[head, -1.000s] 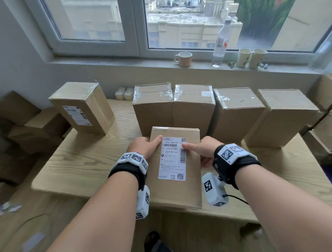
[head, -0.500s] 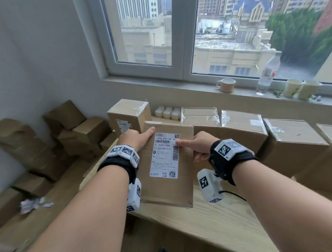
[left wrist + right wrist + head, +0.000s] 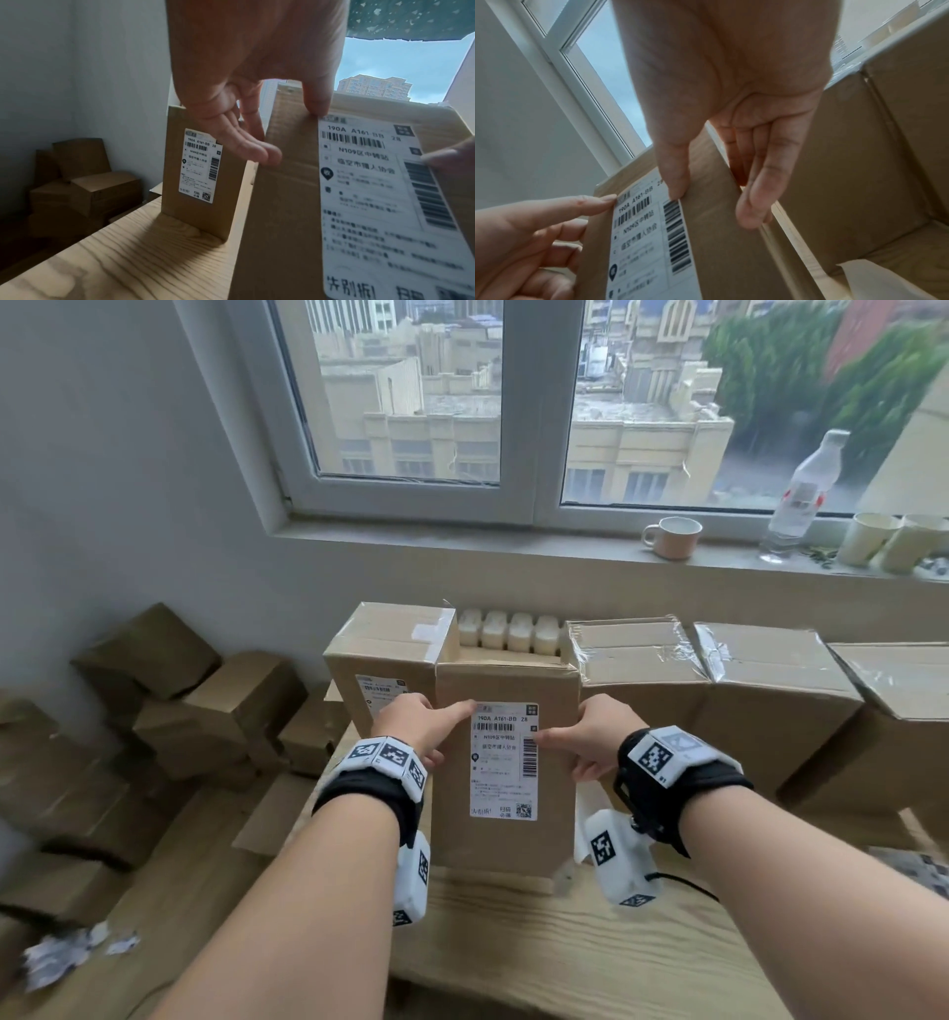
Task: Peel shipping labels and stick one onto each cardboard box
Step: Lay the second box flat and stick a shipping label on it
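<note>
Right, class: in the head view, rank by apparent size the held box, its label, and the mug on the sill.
1. Held box
2. Its label
3. Mug, though it sits farther away, so true size is unsure.

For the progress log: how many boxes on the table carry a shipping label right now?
2. One label is on the box held upright between both hands; another label is on the box just left of it. Others' hidden faces may carry more.

A labeled box (image 3: 380,670) stands just past the left fingers (image 3: 246,150). Taped boxes (image 3: 770,690) crowd the right fingers (image 3: 754,203).
</note>
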